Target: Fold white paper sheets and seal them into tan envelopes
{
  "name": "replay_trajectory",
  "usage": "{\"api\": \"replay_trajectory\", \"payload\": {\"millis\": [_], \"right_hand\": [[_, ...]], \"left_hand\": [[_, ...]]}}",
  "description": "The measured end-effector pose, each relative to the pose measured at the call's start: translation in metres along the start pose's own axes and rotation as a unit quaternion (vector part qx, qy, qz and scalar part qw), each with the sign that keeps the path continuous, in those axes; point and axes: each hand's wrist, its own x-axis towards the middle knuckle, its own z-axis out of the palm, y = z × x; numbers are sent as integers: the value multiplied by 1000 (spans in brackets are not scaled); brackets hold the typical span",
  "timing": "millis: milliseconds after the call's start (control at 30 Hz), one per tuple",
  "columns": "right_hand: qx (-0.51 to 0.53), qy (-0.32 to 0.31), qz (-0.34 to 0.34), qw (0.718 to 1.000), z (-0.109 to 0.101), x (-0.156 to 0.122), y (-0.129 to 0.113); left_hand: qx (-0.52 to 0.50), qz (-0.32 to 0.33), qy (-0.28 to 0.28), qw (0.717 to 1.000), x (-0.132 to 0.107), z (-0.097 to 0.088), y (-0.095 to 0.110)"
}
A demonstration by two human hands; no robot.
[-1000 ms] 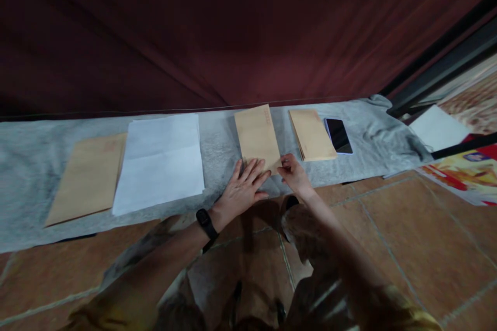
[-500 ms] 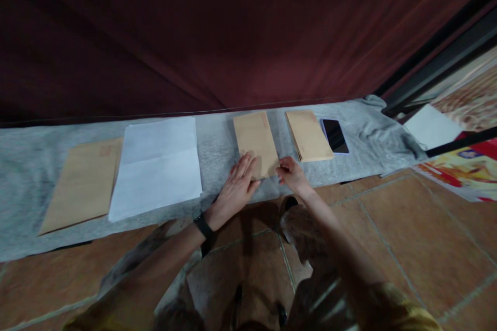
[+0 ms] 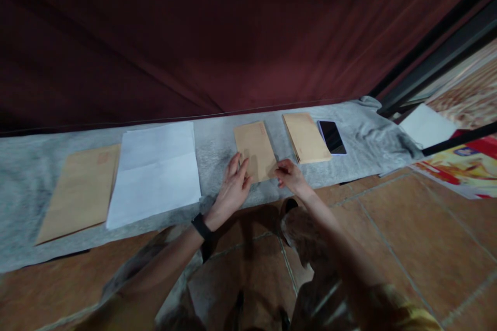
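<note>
- Envelope (image 3: 254,146) lies flat on the cloth-covered table (image 3: 217,147), probably placed centrally so both hands reach it.
- Left hand (image 3: 232,189): fingers open, spread at its lower left edge, likely steadying it.
- Right hand (image 3: 291,176): fingers closed, apparently pinching its lower right corner.
- Paper (image 3: 155,171) left, envelope pile (image 3: 307,137) right, both apart, seemingly leaving working room.

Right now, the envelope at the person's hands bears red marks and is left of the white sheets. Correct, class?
Wrong side: the head view shows the envelope right of the white sheets. The rest stands: red marks, left hand and right hand at it.
</note>
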Motion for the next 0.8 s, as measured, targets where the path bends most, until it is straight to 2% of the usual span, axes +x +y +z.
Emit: {"api": "replay_trajectory", "payload": {"millis": [133,400,600,800], "right_hand": [[-20,-28,2,999,-2,-1,-5],[-83,-27,-12,996,-3,-2,-2],[-89,-50,-10,995,-8,-1,-1],[-123,-61,-19,990,-9,-1,-1]], "left_hand": [[10,56,-23,998,4,0,16],[70,127,-75,987,22,8,41],[99,115,-107,983,41,14,42],[110,106,-114,982,48,21,38]]}}
